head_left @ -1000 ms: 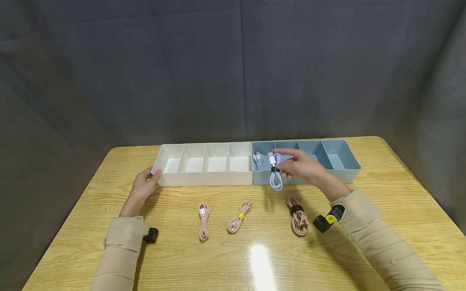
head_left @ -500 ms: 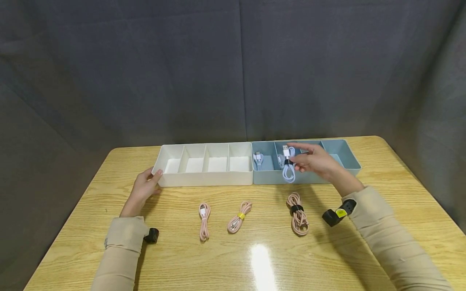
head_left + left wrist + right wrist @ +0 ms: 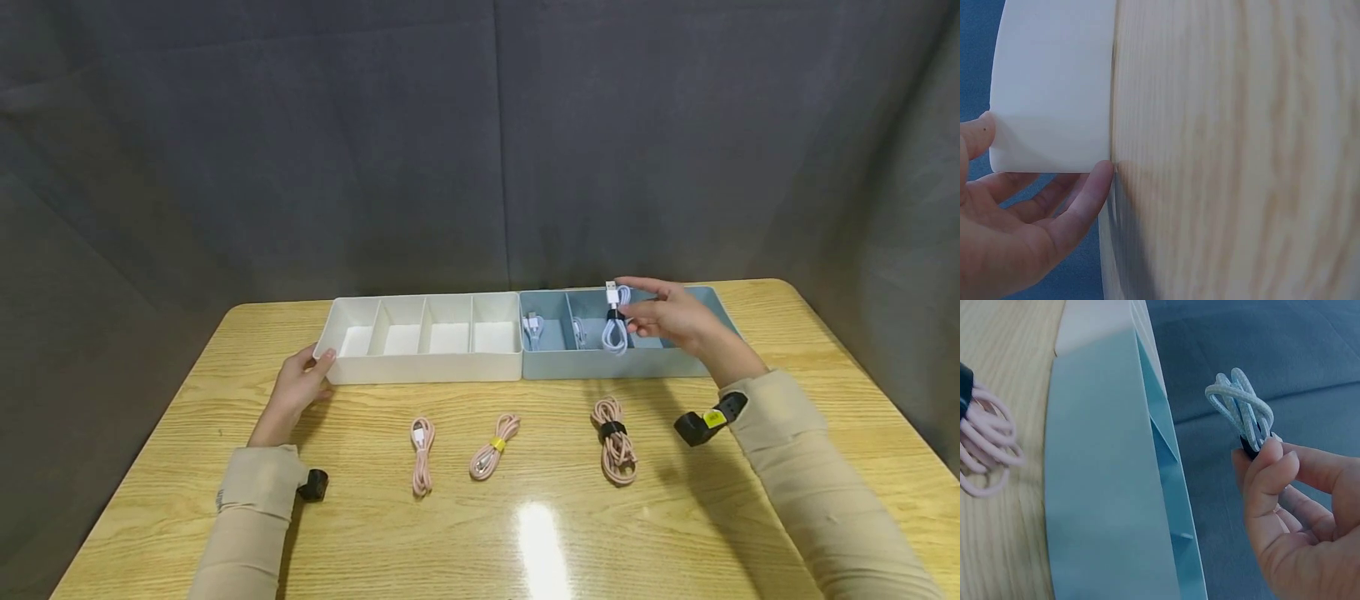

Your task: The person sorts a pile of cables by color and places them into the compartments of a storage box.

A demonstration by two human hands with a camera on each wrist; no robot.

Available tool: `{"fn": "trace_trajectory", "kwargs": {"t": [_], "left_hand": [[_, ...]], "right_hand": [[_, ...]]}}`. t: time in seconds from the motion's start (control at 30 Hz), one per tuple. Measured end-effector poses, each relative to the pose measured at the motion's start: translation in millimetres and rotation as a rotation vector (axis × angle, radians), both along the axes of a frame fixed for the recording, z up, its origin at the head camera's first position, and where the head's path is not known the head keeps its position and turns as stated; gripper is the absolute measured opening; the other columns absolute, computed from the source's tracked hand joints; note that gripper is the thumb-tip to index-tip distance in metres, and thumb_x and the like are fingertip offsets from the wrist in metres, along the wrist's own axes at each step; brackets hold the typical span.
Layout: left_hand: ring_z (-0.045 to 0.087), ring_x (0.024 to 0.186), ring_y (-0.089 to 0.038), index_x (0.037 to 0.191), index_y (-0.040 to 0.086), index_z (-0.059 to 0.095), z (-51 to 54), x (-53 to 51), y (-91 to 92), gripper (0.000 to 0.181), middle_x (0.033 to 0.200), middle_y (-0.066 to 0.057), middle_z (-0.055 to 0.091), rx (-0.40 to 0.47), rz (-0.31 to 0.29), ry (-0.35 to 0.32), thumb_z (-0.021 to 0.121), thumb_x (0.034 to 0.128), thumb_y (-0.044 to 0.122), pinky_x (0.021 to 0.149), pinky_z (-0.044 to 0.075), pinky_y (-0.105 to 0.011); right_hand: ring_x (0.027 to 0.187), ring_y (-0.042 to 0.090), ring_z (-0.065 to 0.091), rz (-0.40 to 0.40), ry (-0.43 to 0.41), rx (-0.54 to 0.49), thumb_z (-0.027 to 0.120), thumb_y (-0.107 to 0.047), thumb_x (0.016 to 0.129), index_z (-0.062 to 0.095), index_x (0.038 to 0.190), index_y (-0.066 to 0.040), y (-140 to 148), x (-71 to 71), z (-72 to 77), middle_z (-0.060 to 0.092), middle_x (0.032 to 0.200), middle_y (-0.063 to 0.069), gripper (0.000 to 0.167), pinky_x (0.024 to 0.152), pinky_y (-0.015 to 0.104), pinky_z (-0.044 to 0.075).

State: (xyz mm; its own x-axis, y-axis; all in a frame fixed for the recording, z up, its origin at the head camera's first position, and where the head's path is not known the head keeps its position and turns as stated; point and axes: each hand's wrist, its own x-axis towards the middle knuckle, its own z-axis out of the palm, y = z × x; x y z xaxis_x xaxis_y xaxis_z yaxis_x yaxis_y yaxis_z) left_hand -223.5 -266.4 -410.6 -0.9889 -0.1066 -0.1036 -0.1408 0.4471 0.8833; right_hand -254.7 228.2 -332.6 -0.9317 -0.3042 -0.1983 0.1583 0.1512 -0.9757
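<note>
My right hand (image 3: 678, 321) pinches a coiled light-blue USB cable (image 3: 615, 335) by its black tie. The cable hangs above the blue divided box (image 3: 592, 364), near its middle dividers, with its white plug (image 3: 612, 293) upward. In the right wrist view, fingertips and thumb meet at the black band below the blue loops (image 3: 1244, 403). My left hand (image 3: 294, 387) holds the left end of the white divided box (image 3: 423, 369). Its thumb (image 3: 977, 134) lies at the rim and its fingers bend along the end wall. Blue cables lie in the box's leftmost compartment (image 3: 533, 327) and second compartment (image 3: 579, 332).
On the wooden table (image 3: 360, 542) lie a pink cable with a white plug (image 3: 422, 458), a pink cable with a yellow tie (image 3: 494, 447) and a thicker pink cable with a black tie (image 3: 615, 442). Both boxes stand end to end before a dark curtain (image 3: 375, 150).
My right hand has carried the blue cable rightward and slightly away, from the box's first compartments toward its middle. The left hand has stayed at the white box's end.
</note>
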Motion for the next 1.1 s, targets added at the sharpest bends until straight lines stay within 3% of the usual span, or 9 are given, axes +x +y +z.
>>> {"fn": "trace_trajectory", "kwargs": {"t": [0.37,0.7,1.1], "left_hand": [[0.041,0.114,-0.038,0.141,-0.004,0.023,-0.3,0.7,-0.6,0.058,0.129,-0.028,0.035,0.003,-0.01,0.01,0.036,0.0985,0.033,0.079,0.053,-0.035],[0.041,0.114,-0.039,0.142,-0.003,0.022,0.1,1.9,-1.0,0.057,0.129,-0.028,0.035,0.0,-0.003,-0.002,0.036,0.0988,0.032,0.08,0.053,-0.036],[0.041,0.114,-0.038,0.142,-0.002,0.022,0.6,1.8,-0.2,0.058,0.128,-0.027,0.035,0.006,-0.003,-0.003,0.035,0.0986,0.033,0.082,0.052,-0.037]], "right_hand": [[0.059,0.009,0.058,-0.053,-0.026,0.033,0.053,-0.005,0.091,0.024,0.144,-0.005,18.1,-11.0,-0.1,0.059,0.069,0.0,0.06,0.055,0.019,0.051],[0.062,0.01,0.058,-0.063,0.041,0.1,0.059,-0.011,0.089,0.032,0.14,-0.003,36.3,-18.8,-9.7,0.058,0.075,0.001,0.058,0.06,0.02,0.053],[0.064,0.011,0.056,-0.116,0.083,0.343,0.05,-0.007,0.093,0.028,0.141,-0.001,45.0,-25.1,-15.1,0.052,0.077,0.0,0.054,0.06,0.021,0.051]]}}
